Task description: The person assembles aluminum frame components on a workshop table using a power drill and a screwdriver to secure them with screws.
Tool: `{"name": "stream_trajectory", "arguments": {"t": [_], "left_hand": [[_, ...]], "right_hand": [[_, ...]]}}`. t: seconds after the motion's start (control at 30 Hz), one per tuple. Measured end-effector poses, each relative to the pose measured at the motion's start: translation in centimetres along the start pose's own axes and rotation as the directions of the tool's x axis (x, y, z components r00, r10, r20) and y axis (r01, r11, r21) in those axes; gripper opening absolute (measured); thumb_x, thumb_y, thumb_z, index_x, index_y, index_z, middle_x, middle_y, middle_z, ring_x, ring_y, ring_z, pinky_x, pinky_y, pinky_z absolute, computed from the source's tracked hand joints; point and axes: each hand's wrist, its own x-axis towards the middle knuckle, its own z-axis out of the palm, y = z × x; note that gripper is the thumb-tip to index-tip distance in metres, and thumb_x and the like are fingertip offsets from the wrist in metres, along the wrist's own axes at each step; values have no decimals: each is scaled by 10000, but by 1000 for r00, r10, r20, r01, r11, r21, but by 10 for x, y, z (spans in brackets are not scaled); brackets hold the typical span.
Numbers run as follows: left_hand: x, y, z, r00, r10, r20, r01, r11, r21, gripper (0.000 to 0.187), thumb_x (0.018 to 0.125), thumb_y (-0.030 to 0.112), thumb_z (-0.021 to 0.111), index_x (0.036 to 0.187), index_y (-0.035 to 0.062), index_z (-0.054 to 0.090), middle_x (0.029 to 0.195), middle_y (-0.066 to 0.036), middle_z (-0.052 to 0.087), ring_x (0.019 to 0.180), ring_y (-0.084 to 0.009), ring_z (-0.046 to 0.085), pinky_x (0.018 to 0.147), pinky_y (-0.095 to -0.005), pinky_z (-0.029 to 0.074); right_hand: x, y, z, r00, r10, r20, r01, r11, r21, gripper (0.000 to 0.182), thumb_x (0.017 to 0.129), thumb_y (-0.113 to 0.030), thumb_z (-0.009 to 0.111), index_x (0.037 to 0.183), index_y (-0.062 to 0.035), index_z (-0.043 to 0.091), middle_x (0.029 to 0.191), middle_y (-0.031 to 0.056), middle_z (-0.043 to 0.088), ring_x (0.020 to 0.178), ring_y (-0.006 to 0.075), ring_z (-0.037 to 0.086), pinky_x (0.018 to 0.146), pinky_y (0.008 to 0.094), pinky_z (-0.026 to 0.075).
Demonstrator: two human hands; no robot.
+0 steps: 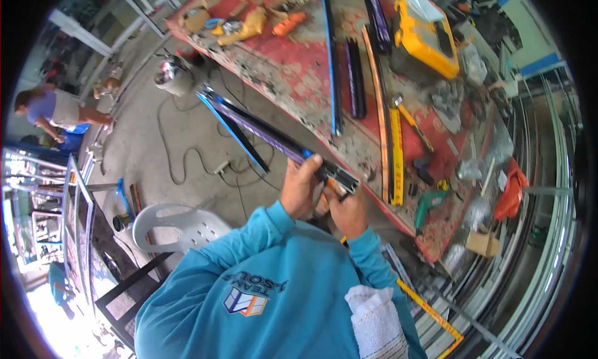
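**Long profile gripped at its near end**

Evidently the dark aluminium profile [274,138] is stiff and fairly light, but long enough to swing and lever hard against the wrists; it juts from the hands over the floor beside the red workbench [299,72]. The left hand [300,186] wraps around it just behind the end, the best hold. The right hand [349,211] closes at the tip, perhaps around a small orange tool; the fingers hide it.
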Motion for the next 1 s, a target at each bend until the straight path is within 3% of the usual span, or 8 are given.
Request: {"name": "stream_trajectory", "arguments": {"t": [0.13,0.27,0.3,0.57,0.67,0.8,0.83,1.0], "left_hand": [[-2,7,-13,996,-88,1,88,995,37,256,933,218,642,1075,112,458,1026,-68,612,947,-213,632,851,-425,526],[5,15,-17,996,-70,46,68,997,43,273,938,212,635,1079,112,424,1061,-106,618,1022,-299,649,903,-471,525],[8,16,-19,998,-44,43,42,998,47,284,936,211,622,1089,113,403,1072,-131,616,1039,-349,650,934,-511,512],[25,33,-42,994,105,13,-104,993,-53,319,933,228,584,1163,125,389,973,-153,630,970,-373,659,891,-523,521],[39,34,-54,989,138,-47,-142,987,-82,328,929,235,587,1179,122,408,901,-150,621,862,-339,658,815,-483,538],[44,48,-57,970,220,-99,-229,969,-97,319,933,306,594,1153,113,467,844,-129,623,786,-287,641,751,-434,536],[48,49,-63,969,232,-87,-240,966,-99,327,936,336,589,1146,112,478,849,-128,627,779,-284,645,738,-432,538],[55,67,-54,977,182,-114,-197,971,-138,376,922,451,575,1035,100,502,749,-104,616,668,-272,637,627,-414,544]], "right_hand": [[4,-12,1,1000,19,1,-19,999,41,509,841,-216,752,1211,-18,464,990,210,654,891,402,666,727,449,519],[9,-20,5,995,90,43,-94,992,85,507,849,-186,739,1224,-8,449,1017,186,649,884,323,689,716,401,534],[11,-22,8,993,99,70,-107,985,133,527,846,-165,737,1239,5,429,1063,197,637,921,338,682,749,400,536],[31,-41,37,985,48,168,-74,985,153,722,805,-106,719,1369,55,298,1266,240,554,1180,409,564,987,448,459],[35,-36,50,975,-79,208,76,997,23,777,794,-122,720,1402,57,270,1270,252,548,1161,446,555,988,449,459],[48,-67,53,935,171,311,-192,981,38,763,802,-84,653,1423,90,245,1306,338,478,1144,495,533,972,492,453],[49,-70,55,964,70,256,-80,996,27,757,809,-82,627,1430,96,233,1270,382,475,1139,503,533,959,505,456],[63,-96,51,934,176,310,-165,984,-63,796,766,-83,620,1415,129,212,1179,391,530,1082,502,562,944,515,460]]}}
